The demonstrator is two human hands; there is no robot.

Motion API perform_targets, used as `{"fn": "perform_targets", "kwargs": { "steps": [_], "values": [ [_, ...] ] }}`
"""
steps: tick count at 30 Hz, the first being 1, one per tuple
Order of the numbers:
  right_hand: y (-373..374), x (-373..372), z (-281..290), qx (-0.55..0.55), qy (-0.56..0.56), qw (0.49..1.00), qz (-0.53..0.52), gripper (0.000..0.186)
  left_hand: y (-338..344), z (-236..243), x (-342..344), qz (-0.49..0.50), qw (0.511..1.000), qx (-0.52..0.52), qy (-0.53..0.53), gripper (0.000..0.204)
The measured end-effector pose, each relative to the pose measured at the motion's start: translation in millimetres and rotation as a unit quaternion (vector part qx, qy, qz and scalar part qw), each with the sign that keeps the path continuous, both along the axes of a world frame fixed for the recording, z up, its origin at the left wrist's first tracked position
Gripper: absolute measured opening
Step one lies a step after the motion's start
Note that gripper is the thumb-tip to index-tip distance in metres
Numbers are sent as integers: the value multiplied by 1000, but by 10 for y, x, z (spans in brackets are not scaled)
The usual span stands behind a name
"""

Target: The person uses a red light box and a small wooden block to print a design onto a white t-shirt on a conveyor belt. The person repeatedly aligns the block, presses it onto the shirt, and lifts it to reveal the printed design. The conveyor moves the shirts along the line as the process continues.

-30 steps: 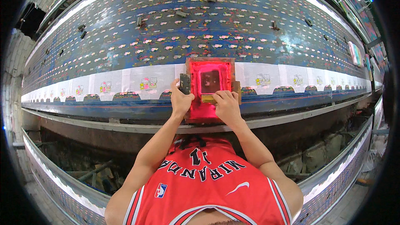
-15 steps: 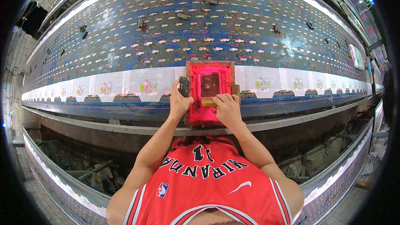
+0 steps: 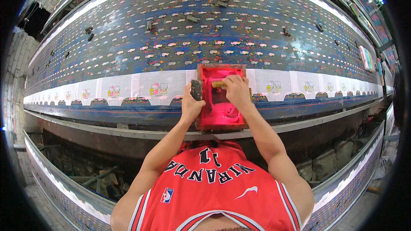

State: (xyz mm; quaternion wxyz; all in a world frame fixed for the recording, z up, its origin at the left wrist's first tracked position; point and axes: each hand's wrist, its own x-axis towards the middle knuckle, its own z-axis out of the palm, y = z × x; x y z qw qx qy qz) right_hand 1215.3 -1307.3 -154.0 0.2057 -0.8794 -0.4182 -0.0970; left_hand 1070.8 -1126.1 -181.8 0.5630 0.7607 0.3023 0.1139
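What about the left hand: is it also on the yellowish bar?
No, the left hand grips the dark block at the red frame's left side; the right hand holds the yellowish bar.

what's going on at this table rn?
A person in a red jersey is working inside a shallow red frame with both hands. The left hand grips a dark block at the frame's left side. The right hand holds a tan bar inside the frame, toward its far end, with bright pink material spread nearer the person. A row of white cloth with small printed figures runs along the table on both sides.
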Motion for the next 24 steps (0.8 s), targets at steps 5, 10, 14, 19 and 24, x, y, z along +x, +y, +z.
{"fn": "perform_targets", "kwargs": {
  "steps": [5, 10, 14, 19, 24],
  "values": [
    [108, 241, 148, 10, 29, 999, -24, 18, -30, 69, 25, -12, 999, 25, -23, 101],
    [-102, -311, 3, 14, 0, 1000, -5, 25, 15, 141, -2, -10, 997, -53, 48, 101],
    [-437, -780, 20, 6, 0, 1000, 5, 32, -92, 138, -6, 2, 998, 60, -5, 103],
    [-562, -663, 150, 20, 16, 999, 29, 33, -247, 110, -2, 26, 996, 36, -74, 109],
    [-1120, -379, 259, 27, -5, 999, 18, 33, -811, 84, 287, 31, 992, -56, -107, 108]
  ]
}}
